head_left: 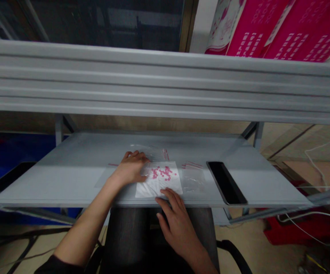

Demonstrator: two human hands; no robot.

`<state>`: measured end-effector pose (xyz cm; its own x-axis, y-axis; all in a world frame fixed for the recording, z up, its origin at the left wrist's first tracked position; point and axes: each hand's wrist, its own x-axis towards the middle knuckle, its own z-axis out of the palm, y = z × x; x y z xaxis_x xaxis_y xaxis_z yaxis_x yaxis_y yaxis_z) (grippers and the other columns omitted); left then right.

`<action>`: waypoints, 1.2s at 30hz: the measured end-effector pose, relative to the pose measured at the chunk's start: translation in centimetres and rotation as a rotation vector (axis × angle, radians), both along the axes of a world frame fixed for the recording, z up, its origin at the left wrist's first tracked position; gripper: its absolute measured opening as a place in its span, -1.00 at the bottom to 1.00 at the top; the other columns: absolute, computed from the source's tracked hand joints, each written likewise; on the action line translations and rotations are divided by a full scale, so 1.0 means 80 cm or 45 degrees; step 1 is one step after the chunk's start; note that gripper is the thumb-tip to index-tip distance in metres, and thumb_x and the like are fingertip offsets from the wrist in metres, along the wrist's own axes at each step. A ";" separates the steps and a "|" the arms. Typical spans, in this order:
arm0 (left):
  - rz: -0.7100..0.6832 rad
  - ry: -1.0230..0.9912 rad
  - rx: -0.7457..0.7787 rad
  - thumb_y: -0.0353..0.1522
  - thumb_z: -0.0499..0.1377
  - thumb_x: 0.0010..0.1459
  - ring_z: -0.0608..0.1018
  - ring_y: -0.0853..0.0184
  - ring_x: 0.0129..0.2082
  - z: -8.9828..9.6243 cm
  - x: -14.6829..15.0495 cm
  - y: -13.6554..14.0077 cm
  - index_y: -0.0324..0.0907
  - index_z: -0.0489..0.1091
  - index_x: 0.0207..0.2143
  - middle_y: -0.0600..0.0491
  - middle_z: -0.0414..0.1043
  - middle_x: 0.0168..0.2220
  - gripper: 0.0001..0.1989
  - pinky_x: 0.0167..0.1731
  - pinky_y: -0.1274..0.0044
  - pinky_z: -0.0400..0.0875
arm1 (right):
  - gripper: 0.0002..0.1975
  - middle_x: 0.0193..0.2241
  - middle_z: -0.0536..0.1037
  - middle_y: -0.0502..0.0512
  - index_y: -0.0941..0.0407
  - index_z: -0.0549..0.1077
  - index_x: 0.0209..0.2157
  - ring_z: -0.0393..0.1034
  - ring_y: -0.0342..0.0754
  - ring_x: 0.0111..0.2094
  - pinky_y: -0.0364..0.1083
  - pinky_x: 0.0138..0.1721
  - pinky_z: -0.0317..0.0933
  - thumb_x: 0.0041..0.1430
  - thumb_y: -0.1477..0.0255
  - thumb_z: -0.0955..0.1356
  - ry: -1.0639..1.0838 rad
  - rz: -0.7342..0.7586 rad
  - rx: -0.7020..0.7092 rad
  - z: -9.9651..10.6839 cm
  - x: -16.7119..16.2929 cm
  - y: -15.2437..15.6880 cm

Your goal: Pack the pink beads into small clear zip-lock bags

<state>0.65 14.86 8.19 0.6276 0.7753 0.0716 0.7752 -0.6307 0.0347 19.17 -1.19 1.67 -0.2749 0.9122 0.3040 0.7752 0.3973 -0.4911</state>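
A white sheet [147, 189], creased like tissue or thin paper, lies near the table's front edge. Scattered across it are several small pinkish-red round pieces [166, 173], too small to identify. My left hand [133, 167] is at the sheet's left side, fingers curled and thumb bent around what looks like a clear plastic bag [145, 170]; its grip is partly hidden. My right hand [176, 219] rests by the front of the sheet, fingers stretched and apart, fingertips at its lower edge, holding nothing.
Clear zip bags with red strips lie behind the sheet [153, 153], right of it [193, 179] and under my left arm [103, 177]. A black tablet-like device [227, 182] lies to the right. A grey metal beam [165, 83] crosses above the table [76, 160]; pink boxes [267, 30] stand beyond it.
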 end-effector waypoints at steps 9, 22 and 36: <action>0.028 0.076 -0.005 -0.34 0.31 -0.12 0.40 -0.03 0.04 0.007 0.010 -0.005 -0.09 0.48 -0.13 -0.10 0.46 -0.01 -0.60 0.04 0.18 0.17 | -0.60 0.15 0.28 0.26 0.16 0.36 0.06 0.04 0.13 0.26 0.22 0.23 0.13 0.20 0.62 0.20 0.099 -0.057 0.144 -0.006 -0.003 0.007; 0.001 0.113 0.048 -0.41 0.28 -0.09 0.40 -0.03 0.01 0.005 0.015 -0.010 -0.18 0.48 -0.11 -0.15 0.46 -0.08 -0.60 0.02 0.18 0.16 | -0.37 0.35 -0.04 0.27 0.12 0.24 0.23 -0.39 0.25 0.38 0.34 0.28 -0.28 0.08 0.54 0.29 -0.065 -0.131 0.214 0.008 -0.039 0.088; 0.036 0.143 0.035 -0.37 0.31 -0.06 0.38 -0.01 0.05 0.010 0.016 -0.011 -0.17 0.47 -0.10 -0.14 0.46 -0.03 -0.60 0.03 0.22 0.15 | -0.37 0.35 -0.03 0.28 0.13 0.20 0.25 -0.41 0.24 0.38 0.32 0.29 -0.31 0.12 0.48 0.30 -0.090 -0.170 0.197 0.001 -0.040 0.089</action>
